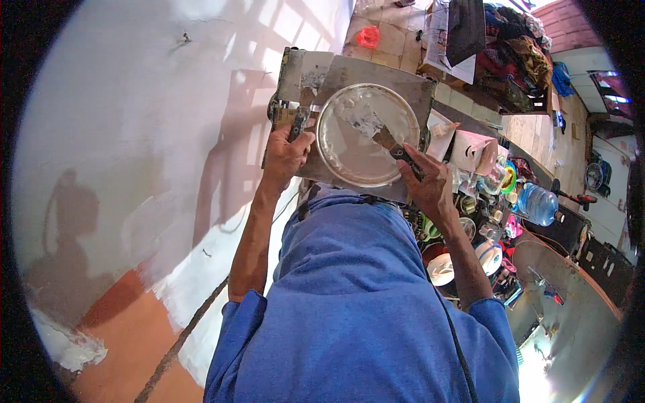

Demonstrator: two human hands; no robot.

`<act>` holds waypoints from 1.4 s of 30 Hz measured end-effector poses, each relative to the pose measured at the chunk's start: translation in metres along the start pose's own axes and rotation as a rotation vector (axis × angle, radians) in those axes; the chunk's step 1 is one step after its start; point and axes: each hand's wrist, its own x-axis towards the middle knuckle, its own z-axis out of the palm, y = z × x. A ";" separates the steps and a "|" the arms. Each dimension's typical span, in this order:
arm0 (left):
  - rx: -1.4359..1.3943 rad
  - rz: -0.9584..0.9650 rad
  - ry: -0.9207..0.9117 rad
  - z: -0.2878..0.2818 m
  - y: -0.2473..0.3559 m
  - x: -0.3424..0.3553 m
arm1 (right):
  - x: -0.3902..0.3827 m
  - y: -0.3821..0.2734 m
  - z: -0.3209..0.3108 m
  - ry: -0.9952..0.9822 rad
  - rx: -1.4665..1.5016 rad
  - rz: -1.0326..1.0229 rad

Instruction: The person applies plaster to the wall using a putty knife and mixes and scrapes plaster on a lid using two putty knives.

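Blue shirt point(363, 302) fronted my feed; the left hand point(287, 153) gripped a scraper point(300, 123), the right hand point(430, 183) another scraper point(385, 139) over a round pan point(349, 160).

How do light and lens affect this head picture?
Head view: hard shadows and sunlit patches cross the white wall; glare bleaches a lower-right patch; black fisheye borders fill the corners; the right hand and its dark-handled metal-bladed putty knife look fairly sharp.

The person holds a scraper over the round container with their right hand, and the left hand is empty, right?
Not quite: the left hand isn't empty; the head view shows it gripping a second scraper. The right hand does hold a scraper over the round container.
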 end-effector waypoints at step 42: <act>0.134 -0.020 -0.096 -0.010 0.003 -0.081 | -0.032 0.011 -0.006 0.232 0.259 -0.188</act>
